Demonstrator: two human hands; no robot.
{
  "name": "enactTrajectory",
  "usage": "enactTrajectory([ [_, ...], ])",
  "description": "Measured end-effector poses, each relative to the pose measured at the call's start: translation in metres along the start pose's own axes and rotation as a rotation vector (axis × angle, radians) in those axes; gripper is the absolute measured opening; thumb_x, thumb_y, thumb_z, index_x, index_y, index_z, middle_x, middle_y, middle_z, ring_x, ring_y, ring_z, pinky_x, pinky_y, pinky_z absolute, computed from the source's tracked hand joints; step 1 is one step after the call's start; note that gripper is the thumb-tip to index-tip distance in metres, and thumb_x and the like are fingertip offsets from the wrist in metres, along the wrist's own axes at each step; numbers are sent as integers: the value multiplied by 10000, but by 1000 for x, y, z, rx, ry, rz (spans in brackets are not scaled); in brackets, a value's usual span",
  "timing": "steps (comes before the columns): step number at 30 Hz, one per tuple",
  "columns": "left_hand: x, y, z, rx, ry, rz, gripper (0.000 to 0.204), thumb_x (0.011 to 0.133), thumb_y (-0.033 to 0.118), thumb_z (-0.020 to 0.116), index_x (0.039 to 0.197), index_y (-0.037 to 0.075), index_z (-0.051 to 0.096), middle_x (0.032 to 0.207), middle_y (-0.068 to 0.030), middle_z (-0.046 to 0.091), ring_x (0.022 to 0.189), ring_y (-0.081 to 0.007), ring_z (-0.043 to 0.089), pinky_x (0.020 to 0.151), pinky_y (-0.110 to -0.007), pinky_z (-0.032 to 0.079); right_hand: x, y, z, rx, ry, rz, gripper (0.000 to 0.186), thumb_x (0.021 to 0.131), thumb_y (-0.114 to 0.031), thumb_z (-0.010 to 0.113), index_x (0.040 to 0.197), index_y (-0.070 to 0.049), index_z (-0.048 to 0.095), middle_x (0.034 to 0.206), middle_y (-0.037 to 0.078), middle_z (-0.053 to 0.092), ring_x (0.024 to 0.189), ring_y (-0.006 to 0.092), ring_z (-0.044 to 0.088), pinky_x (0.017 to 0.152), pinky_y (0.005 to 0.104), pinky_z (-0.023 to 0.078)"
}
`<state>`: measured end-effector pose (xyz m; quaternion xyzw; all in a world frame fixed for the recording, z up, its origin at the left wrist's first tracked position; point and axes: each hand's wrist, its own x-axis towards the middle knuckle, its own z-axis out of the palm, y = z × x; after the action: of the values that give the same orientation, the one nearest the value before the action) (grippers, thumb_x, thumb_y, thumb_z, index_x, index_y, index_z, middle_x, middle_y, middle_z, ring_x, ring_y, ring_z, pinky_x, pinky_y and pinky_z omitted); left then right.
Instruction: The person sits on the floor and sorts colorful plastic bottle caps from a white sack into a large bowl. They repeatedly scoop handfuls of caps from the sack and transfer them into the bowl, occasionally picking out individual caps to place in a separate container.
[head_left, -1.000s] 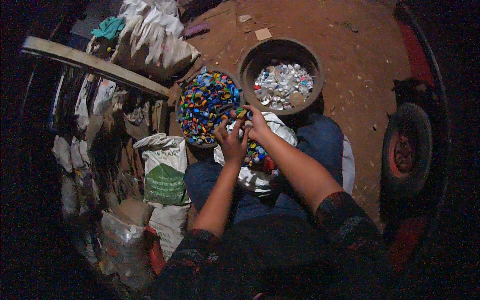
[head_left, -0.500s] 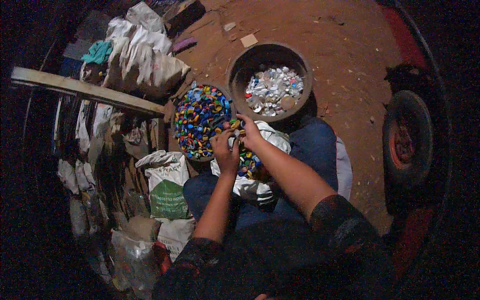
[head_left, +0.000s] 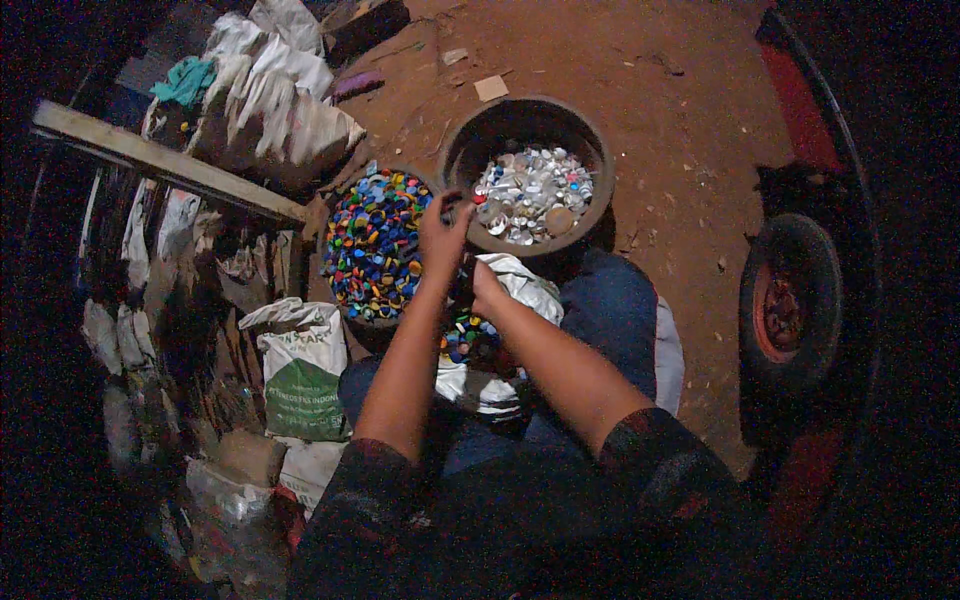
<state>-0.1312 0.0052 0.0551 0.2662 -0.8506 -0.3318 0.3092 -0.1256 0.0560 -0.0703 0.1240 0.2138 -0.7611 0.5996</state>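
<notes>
Nearest, between the knees, an open white sack (head_left: 480, 385) sits just below the right hand (head_left: 487, 288), with coloured caps (head_left: 468, 340) showing in its mouth. The right hand is drawn in over the sack, its fingers mostly hidden; whether it grips anything I cannot tell. Left of both forearms stands an upright white-and-green sack (head_left: 305, 375), its contents out of sight. Farther out, the left hand (head_left: 441, 238) hangs between two round tubs, its fingers curled and thumb a little apart; whether a cap lies in them cannot be made out. Just left of it, the smaller tub (head_left: 370, 322) is heaped with more caps. Beyond it to the right, the larger dark tub (head_left: 480, 130) holds pale caps (head_left: 535, 190), its wall rising well above them.

The coloured ones are small, round and hollow, in blue, yellow, green, red and orange; the pale ones are mostly white, with a few red and blue bits.

The forearms cover part of the lap sack, the left hand hides the smaller tub's right edge, and darkness swallows the outer rim of the view
</notes>
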Motion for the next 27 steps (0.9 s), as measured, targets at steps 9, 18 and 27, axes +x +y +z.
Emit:
enactTrajectory([
  [9,-91,-94,-103,-84,-179,-367,382,849,311,669,1108,35,618,1084,-145,640,1031,-238,594,915,-343,439,-26,-2,28,-258,92,10,263,807,-359,622,965,-150,599,829,51,636,683,195,607,610,342,490],
  [18,-100,-132,-101,40,-104,-318,335,862,271,613,1087,23,597,1009,-178,642,954,-346,614,844,-424,474,-19,42,27,-615,334,77,266,793,-408,643,963,-203,628,841,11,638,721,144,607,550,250,446],
  [27,-95,-168,-125,-233,57,-620,556,842,391,624,1221,10,478,1104,-227,590,1061,-394,548,912,-445,425,15,80,11,-775,326,283,358,927,-352,438,1099,-79,594,1010,60,643,888,209,604,791,327,489],
])
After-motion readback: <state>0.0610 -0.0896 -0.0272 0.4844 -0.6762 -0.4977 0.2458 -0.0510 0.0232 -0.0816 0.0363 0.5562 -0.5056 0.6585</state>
